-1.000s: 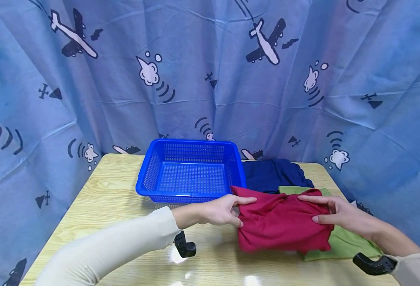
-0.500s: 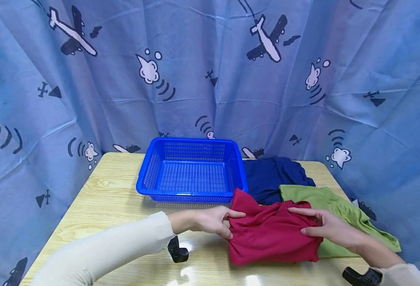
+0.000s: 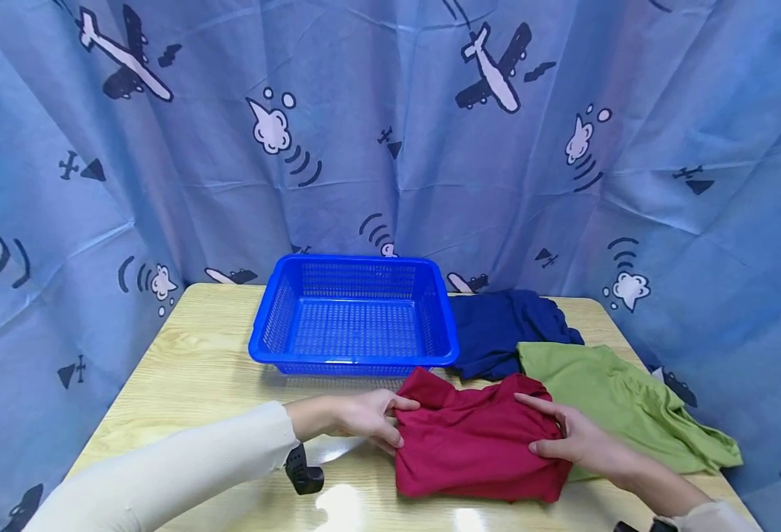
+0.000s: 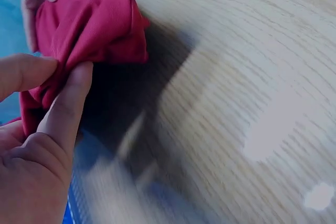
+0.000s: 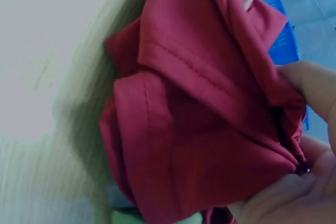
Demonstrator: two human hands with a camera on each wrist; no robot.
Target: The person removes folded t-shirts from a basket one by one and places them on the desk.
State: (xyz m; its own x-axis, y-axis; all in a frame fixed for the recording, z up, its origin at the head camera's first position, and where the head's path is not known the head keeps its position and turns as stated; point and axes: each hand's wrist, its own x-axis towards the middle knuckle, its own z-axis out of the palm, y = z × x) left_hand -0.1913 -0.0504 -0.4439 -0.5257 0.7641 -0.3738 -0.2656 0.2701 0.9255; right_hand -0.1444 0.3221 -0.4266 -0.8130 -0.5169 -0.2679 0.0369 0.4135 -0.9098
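Observation:
A folded red garment (image 3: 476, 443), with stitched hems showing in the right wrist view, is held between both hands close over the front of the table. My left hand (image 3: 363, 420) pinches its left side between thumb and fingers. At the opposite side, my right hand (image 3: 579, 443) grips the cloth, thumb toward me and fingers over the top. In the left wrist view, the garment's lower edge (image 4: 134, 51) casts a dark shadow on the wood. Some fingers of each hand are hidden behind the cloth.
Behind the garment stands a blue plastic basket (image 3: 453, 325) with nothing in it. A navy folded garment (image 3: 510, 325) lies right of the basket. In front of that, a green garment (image 3: 619, 399) reaches the right edge of the wooden table (image 3: 191, 355). A blue curtain (image 3: 390, 148) surrounds the table.
Both hands have carried the red garment left, toward the body and lower. More of the green garment shows now. The basket and navy garment have stayed put.

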